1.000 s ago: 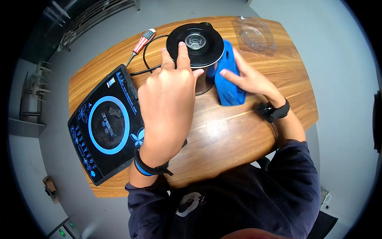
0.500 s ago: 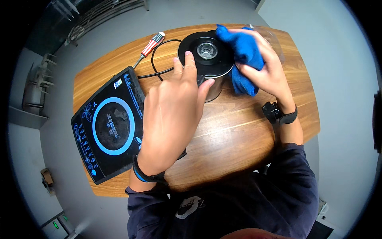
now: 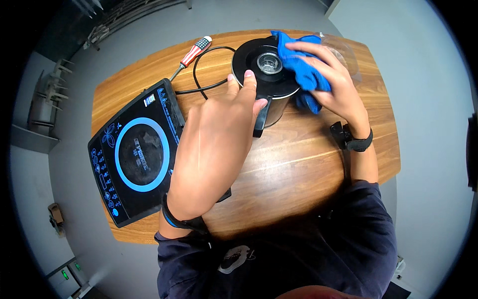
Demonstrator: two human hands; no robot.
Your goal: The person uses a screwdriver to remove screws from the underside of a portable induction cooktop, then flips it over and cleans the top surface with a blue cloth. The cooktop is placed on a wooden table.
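In front of me stands a cylindrical jug [image 3: 245, 54] with a black lid, a clear round cap in the lid's middle and a black handle [image 3: 260, 123] toward me. My left hand [image 3: 213, 137] grips its left side, two fingers on the lid's rim and the thumb by the handle. A crumpled blue cloth [image 3: 304, 72] is bunched in my right hand [image 3: 339, 84], which presses it against the lid's right edge and the jug's side. Part of the cloth hangs below that hand. My left hand hides some of the jug's lower body.
A black induction cooker [image 3: 162, 197] with a blue ring lies at the left of the wooden table [image 3: 279, 189]. Behind it are a screwdriver [image 3: 195, 51] with a striped handle and a looped black cable [image 3: 195, 70]. Clear plastic [image 3: 348, 56] lies at the far right.
The jug has shifted slightly right and turned, and its handle shows more fully now. My left hand has moved along with it. Against the jug's right side, the cloth has changed shape under my right hand.
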